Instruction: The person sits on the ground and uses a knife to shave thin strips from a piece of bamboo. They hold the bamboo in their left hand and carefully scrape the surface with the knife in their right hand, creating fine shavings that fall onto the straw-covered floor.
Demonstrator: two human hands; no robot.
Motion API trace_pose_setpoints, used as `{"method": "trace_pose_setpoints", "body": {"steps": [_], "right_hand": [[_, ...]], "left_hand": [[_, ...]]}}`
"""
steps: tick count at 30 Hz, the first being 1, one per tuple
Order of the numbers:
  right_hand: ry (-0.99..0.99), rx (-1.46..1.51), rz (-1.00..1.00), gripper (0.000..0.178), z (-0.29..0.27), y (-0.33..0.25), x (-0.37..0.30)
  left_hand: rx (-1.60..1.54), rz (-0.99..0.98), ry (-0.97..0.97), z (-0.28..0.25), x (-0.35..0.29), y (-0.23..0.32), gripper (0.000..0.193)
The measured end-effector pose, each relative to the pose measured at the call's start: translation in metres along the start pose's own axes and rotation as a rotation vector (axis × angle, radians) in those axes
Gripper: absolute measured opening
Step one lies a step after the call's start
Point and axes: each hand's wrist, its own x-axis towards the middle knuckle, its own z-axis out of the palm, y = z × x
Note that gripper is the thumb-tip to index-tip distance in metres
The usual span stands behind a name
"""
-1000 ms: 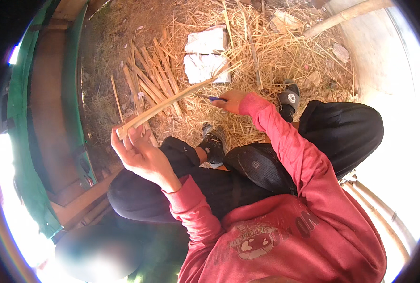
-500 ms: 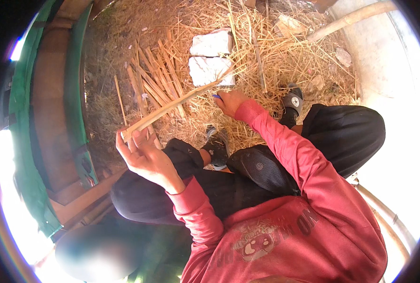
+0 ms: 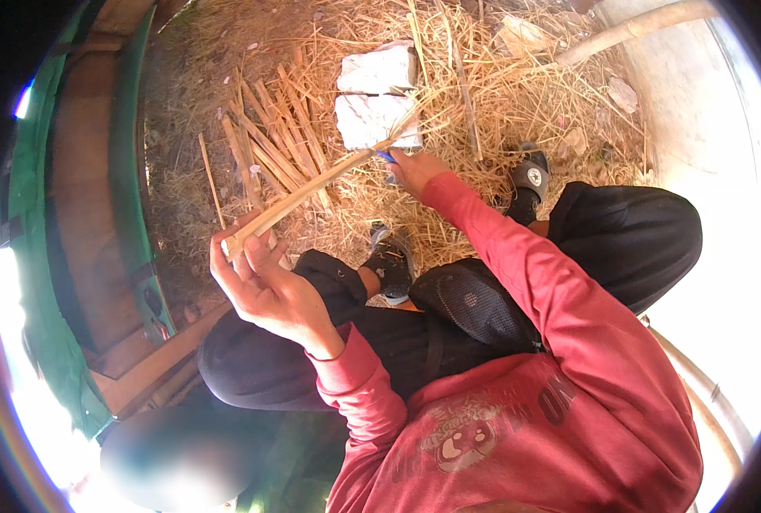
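Note:
My left hand (image 3: 274, 295) grips the near end of a long pale split bamboo strip (image 3: 316, 184), which slants up and to the right. Its far end lies over two white blocks (image 3: 372, 120), where thin slivers show. Closed around a blue-handled knife (image 3: 385, 156), my right hand (image 3: 419, 171) is close by the strip's far part. Only a bit of the blue handle shows; the blade is hard to make out against the strip.
Several split strips (image 3: 282, 141) lie on the ground to the left of the blocks. Straw-like shavings (image 3: 449, 227) cover the floor around my shoes (image 3: 391, 261). A green-edged wooden frame (image 3: 132, 171) stands at left, a pale wall (image 3: 697, 128) at right, and a pole (image 3: 637, 34) leans at upper right.
My right hand has moved slightly left and up, bringing the blue handle against the strip. The left hand keeps its grip almost in place.

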Motion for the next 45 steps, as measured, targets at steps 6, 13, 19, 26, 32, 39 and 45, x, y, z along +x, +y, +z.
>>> {"method": "trace_pose_setpoints", "body": {"steps": [6, 13, 19, 26, 32, 39, 45], "right_hand": [[0.042, -0.181, 0.254, 0.032, 0.054, 0.051, 0.044], [-0.157, 0.694, 0.534, 0.035, 0.052, 0.085, 0.065], [0.048, 0.472, 0.117, 0.037, -0.031, -0.055, -0.002], [0.174, 0.148, 0.044, 0.026, -0.054, -0.152, -0.082], [0.198, 0.131, 0.012, 0.025, -0.031, -0.123, -0.064], [0.179, 0.094, 0.038, 0.028, -0.004, -0.095, -0.037], [0.178, -0.024, 0.037, 0.03, -0.002, -0.093, -0.031]], "left_hand": [[0.017, 0.071, -0.025, 0.002, -0.008, 0.001, 0.029], [-0.065, -0.058, 0.008, -0.004, -0.002, -0.007, 0.028], [-0.098, -0.011, -0.075, -0.015, 0.002, -0.012, 0.026], [-0.152, 0.117, -0.24, -0.017, 0.003, -0.004, 0.021], [-0.184, 0.088, -0.196, -0.013, 0.0, -0.005, 0.025], [-0.08, 0.006, -0.09, -0.013, 0.004, -0.007, 0.029], [-0.074, 0.021, -0.052, -0.012, 0.001, -0.012, 0.03]]}}
